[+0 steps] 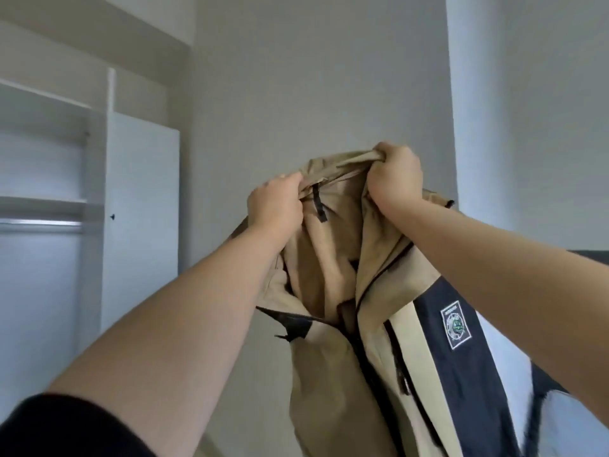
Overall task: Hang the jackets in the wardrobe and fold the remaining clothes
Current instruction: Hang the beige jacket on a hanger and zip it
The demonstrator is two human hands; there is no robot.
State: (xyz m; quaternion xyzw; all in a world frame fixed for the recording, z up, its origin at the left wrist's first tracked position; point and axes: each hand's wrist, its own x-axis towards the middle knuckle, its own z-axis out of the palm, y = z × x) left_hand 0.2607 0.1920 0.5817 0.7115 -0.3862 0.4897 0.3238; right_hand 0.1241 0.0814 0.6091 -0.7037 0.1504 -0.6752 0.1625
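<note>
Where the jacket was: a tan jacket (333,258) with dark navy panels hung in the air in front of the pale wall (313,77), held up by its collar, with its body drooping out of the bottom of the view.
Left hand: the left hand (275,201) had its grip clamped on the collar cloth just left of the black hanging loop (319,202), fingers curled into the fabric.
Right hand: the right hand (395,174) was a little higher, its grip clamped on a bunched fold at the top of the collar.
Jacket front: the front lay open, the black zip (365,285) running down it; a square patch (456,324) with a green emblem sat on the navy panel to the right.
Wardrobe: the white wardrobe (94,159) stood off to the left, well apart from the jacket, its door (141,209) open and a metal rail (39,222) showing just under a shelf (39,202).
Arms: both forearms were bare and stretched forward; a black sleeve (66,427) showed at the lower left corner.
</note>
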